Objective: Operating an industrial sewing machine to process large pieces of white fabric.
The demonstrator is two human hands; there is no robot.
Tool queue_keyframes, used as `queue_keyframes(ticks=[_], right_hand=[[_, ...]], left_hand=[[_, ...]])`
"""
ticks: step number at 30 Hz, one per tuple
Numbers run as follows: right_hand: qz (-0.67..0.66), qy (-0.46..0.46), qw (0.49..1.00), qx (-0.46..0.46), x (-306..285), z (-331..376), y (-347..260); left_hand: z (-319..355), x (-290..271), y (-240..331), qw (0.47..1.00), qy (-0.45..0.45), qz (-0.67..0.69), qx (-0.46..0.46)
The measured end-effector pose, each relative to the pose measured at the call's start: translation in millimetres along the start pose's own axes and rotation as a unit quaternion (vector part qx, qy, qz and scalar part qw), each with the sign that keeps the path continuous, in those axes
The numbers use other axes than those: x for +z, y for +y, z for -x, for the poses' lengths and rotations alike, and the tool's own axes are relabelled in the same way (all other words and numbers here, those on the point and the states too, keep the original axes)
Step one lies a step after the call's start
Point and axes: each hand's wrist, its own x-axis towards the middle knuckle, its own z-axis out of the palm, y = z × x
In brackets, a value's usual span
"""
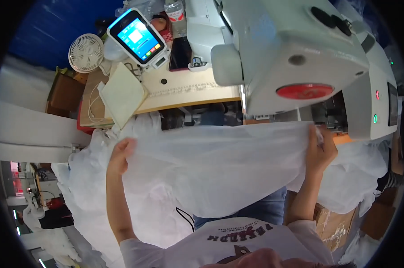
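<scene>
A wide sheet of thin white fabric (219, 165) stretches between my hands, in front of the sewing machine and over my lap. My left hand (121, 154) is closed at the sheet's upper left corner, its fingers pinched together on the cloth. At the upper right corner, my right hand (320, 149) grips the same fabric, close below the large white sewing machine (273, 58). The fabric's top edge runs nearly straight from hand to hand, and its lower edge sags over my jeans. Whatever lies directly behind the sheet is partly hidden.
More white fabric (94, 187) is heaped at my left, with another pile (349, 174) at the right. On the table (179, 100) are a control screen (137, 36), a phone (180, 54) and a pale folded sheet (123, 94). A fan (86, 52) stands behind; a cardboard box (338, 225) sits low right.
</scene>
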Motion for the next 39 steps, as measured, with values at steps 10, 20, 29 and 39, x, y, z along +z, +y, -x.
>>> queue_keyframes(ticks=[10,20,29,39], right_hand=[[0.306,-0.046,0.948,-0.072,-9,-49,28],[0.151,0.001,0.977,-0.147,-23,-62,59],[0.218,-0.046,0.961,-0.164,15,-64,49],[0.052,0.1,0.991,-0.078,16,-24,10]], left_hand=[[-5,59,23,0.98,-0.009,-0.162,0.115],[12,54,33,0.966,-0.099,-0.204,0.12],[-22,46,21,0.997,-0.062,-0.034,0.044],[7,18,-27,0.843,0.018,-0.501,0.197]])
